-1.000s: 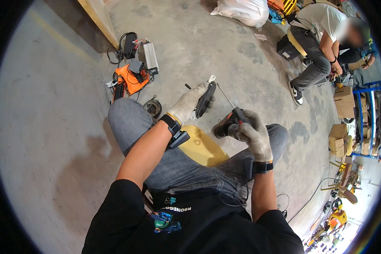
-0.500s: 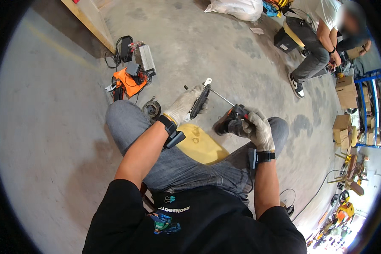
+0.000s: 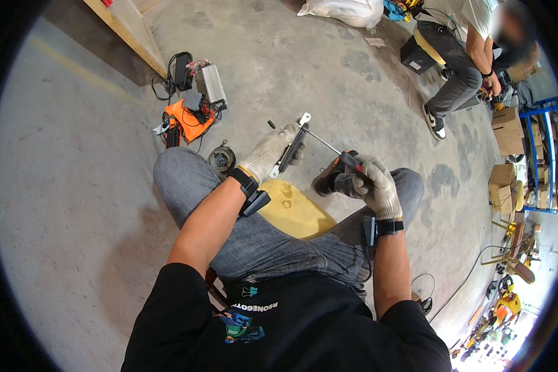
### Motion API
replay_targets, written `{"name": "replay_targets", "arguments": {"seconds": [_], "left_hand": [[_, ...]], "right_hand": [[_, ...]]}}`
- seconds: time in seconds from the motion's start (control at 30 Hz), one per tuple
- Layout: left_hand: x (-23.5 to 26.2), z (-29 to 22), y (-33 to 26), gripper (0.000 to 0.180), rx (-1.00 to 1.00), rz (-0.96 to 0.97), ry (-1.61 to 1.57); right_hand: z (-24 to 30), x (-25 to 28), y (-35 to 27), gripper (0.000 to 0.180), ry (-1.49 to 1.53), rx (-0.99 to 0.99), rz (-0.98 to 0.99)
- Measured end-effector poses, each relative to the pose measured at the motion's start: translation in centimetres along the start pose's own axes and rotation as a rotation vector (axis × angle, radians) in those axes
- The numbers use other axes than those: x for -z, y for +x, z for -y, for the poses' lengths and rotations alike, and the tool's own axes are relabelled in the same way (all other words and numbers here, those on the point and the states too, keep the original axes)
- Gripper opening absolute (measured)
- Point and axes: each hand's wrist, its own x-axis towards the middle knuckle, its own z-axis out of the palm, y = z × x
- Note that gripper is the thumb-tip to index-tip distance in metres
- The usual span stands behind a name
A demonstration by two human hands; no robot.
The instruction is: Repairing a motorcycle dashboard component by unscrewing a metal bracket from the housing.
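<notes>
My left hand [image 3: 268, 153], in a pale knit glove, is closed around a narrow dark part with metal tabs at its ends [image 3: 289, 150]; its exact kind I cannot make out. The part is held tilted above the gap between my knees. My right hand [image 3: 380, 189], gloved too, is wrapped around the dark handle of a screwdriver [image 3: 348, 160]. From there the thin metal shaft reaches up and left, and its tip meets the side of the part near the upper tab. A short dark rod [image 3: 271, 124] juts out beyond my left fingers.
A yellow seat pad [image 3: 297, 211] shows between my thighs. By my left knee lie a round metal part [image 3: 222, 159], an orange cloth [image 3: 189, 121] with tools and a silver box [image 3: 214, 87] with cables. A person [image 3: 459, 68] sits far right, near cardboard boxes [image 3: 508, 130].
My right hand has rolled the screwdriver handle slightly, and the dark part in my left hand is turned a little more edge-on. Otherwise both hands stay nearly in place.
</notes>
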Motion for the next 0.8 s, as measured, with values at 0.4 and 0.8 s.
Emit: {"name": "replay_targets", "arguments": {"seconds": [0.4, 0.8], "left_hand": [[-0.1, -0.4, -0.6, 0.05, -0.058, 0.018, 0.191], [-0.2, -0.3, -0.4, 0.057, -0.04, -0.016, 0.214]], "right_hand": [[-0.7, 0.0, -0.5, 0.036, -0.137, -0.069, -0.064], [1.8, 0.3, -0.7, 0.041, -0.242, -0.196, -0.055]]}}
